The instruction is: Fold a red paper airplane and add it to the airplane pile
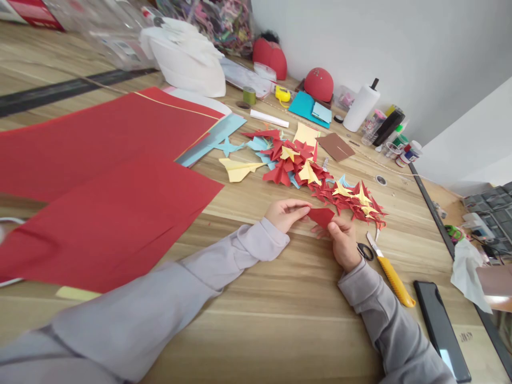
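My left hand [285,213] and my right hand [343,240] both pinch a small folded piece of red paper [321,216] just above the wooden table [280,309]. Each hand grips one end of it. Right behind the hands lies a long pile of folded paper planes [316,173], mostly red with some yellow and light blue. A single yellow paper plane [239,169] lies apart at the pile's left end. Grey sleeves cover both of my arms.
Large red paper sheets [100,176] cover the table's left side. A yellow utility knife [392,277] and black scissors [365,250] lie by my right hand, a black phone [442,330] further right. Glue, tape, jars and red round objects crowd the far edge.
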Available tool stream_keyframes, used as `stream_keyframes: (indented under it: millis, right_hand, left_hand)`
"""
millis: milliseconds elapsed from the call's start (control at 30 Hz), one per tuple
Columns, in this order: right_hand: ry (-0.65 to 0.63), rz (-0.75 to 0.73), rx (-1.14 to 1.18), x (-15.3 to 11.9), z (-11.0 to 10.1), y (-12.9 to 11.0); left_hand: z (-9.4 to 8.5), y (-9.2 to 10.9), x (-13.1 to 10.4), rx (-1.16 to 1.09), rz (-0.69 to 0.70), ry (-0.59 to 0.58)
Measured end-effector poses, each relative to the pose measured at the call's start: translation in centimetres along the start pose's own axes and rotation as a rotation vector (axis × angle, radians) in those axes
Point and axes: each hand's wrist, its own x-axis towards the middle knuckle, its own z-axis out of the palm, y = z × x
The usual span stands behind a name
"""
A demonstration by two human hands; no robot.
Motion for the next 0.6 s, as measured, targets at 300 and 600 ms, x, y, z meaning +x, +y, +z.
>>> stream_keyframes:
  millis: [300,600]
  right_hand:
    - [0.035,0.047,-0.007,0.0,-0.5,0.8]
    - [0.026,0.001,-0.105,-0.3,0.4,-0.8]
  left_hand:
    - [-0.3,-0.6,0.3,0.037,0.039,-0.01]
    - [-0.8,-0.6,-0.3,0.394,0.266,-0.139]
